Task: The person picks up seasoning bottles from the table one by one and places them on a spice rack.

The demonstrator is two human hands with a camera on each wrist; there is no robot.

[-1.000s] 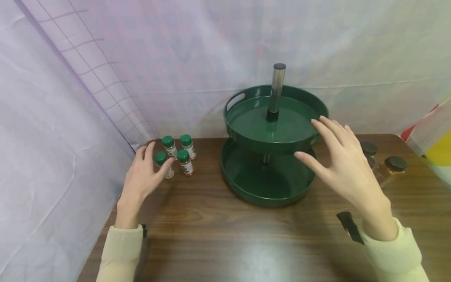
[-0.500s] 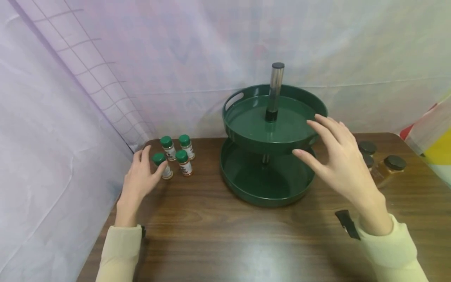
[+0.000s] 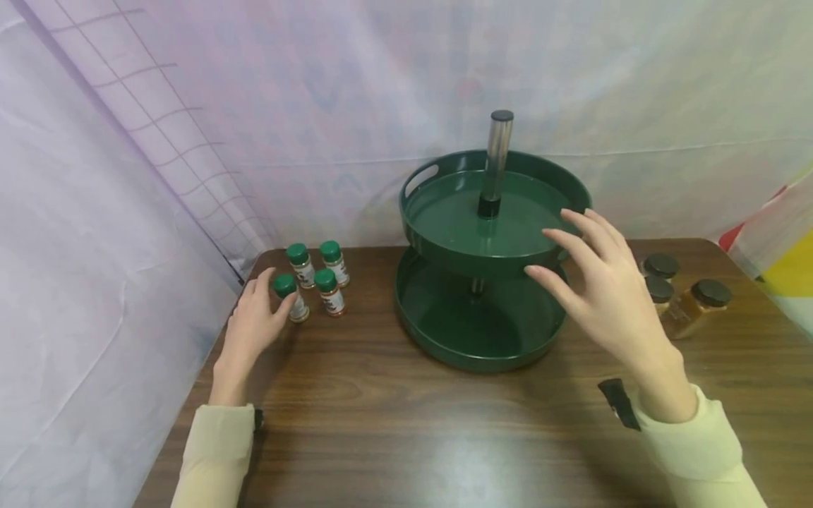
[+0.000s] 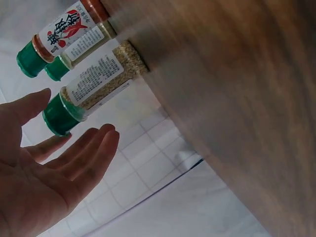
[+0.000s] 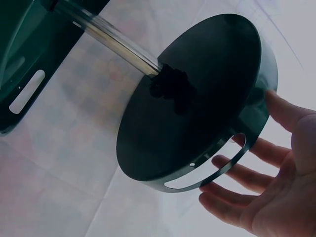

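In the head view my left hand (image 3: 254, 317) is spread beside a spice bottle (image 3: 298, 311) with a green cap, the front left one of a small group. The left wrist view puts thumb and fingers on either side of that cap (image 4: 60, 116), not closed round it; contact is unclear. A dark green two-tier round tray (image 3: 444, 236) stands mid-table on a metal post (image 3: 497, 159). My right hand (image 3: 610, 300) is by the upper tier's right side. From the right wrist, its spread fingers are near the handle slot's rim (image 5: 224, 170), thumb by the wall; touching cannot be told.
Beside that bottle stand three more green-capped bottles, one being a spice bottle with red contents (image 3: 332, 300). Several dark-lidded jars (image 3: 699, 310) stand right of my right hand. A pale cloth (image 3: 356, 106) hangs behind the wooden table (image 3: 381, 423).
My right hand shifts slightly left toward the upper tier and its fingers bend a little. My left hand stays by the same bottle, fingers slightly nearer its cap. The bottles and tray stay put.
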